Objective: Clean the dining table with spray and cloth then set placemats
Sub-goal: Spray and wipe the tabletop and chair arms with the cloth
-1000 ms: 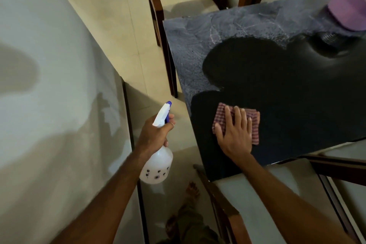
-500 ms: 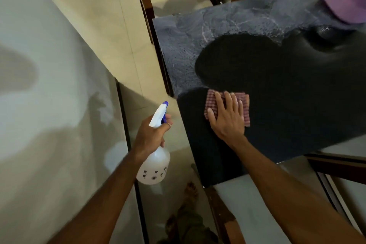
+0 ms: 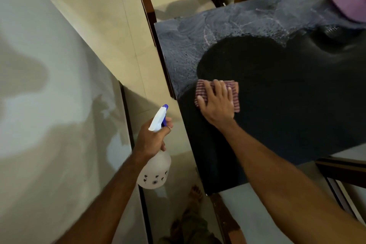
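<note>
Our right hand [image 3: 216, 105] lies flat, fingers straight, pressing the checked cloth [image 3: 231, 93] onto the dark surface [image 3: 287, 105] near its 9 o'clock edge. Our left hand [image 3: 152, 138] grips the spray bottle [image 3: 155, 172] off the surface, at 7 o'clock of the cloth.

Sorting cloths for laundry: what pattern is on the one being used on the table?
The cloth has a red and white check, seen in the head view.

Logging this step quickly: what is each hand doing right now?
Left hand: closed around the spray bottle, held off the table.
Right hand: open, fingers flat, pressing the cloth onto the table.
</note>
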